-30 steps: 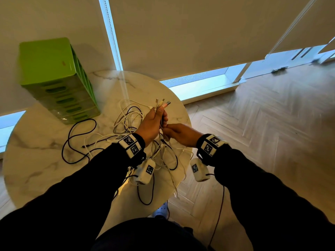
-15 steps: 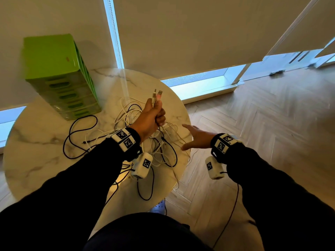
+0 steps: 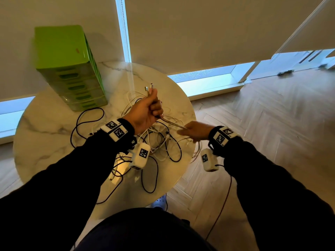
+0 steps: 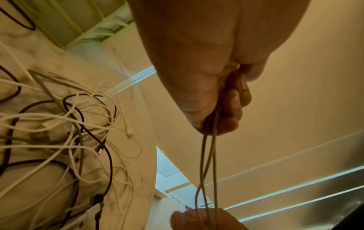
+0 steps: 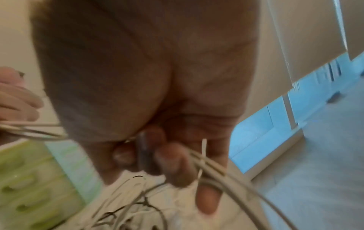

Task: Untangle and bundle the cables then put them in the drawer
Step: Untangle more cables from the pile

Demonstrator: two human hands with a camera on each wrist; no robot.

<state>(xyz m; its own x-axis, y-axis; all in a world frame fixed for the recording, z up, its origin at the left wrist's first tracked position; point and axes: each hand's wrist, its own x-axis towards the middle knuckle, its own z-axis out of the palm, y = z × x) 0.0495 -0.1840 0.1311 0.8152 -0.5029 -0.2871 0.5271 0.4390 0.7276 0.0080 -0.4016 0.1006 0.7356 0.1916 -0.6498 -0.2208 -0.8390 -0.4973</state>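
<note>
A tangle of white and black cables [image 3: 159, 142] lies on the round marble table [image 3: 45, 142]. My left hand [image 3: 146, 111] is raised above it in a fist round a doubled grey cable [image 3: 172, 124], whose plugs [image 3: 149, 87] stick up out of the fist. In the left wrist view the two grey strands [image 4: 206, 163] run down from the fist to my right hand [image 4: 199, 219]. My right hand [image 3: 195, 131] grips the same strands at the table's right edge; the right wrist view shows its fingers [image 5: 173, 163] curled round them [image 5: 216, 179].
A green drawer unit [image 3: 70, 69] with all drawers closed stands at the table's back left. A loose black cable loop [image 3: 83, 122] lies in front of it. Wooden floor [image 3: 272, 124] lies to the right, and blinds cover the windows behind.
My right hand, spread and empty off the table's edge half a second ago, has come back and taken hold of the grey strands below my left fist. The left fist stays raised.
</note>
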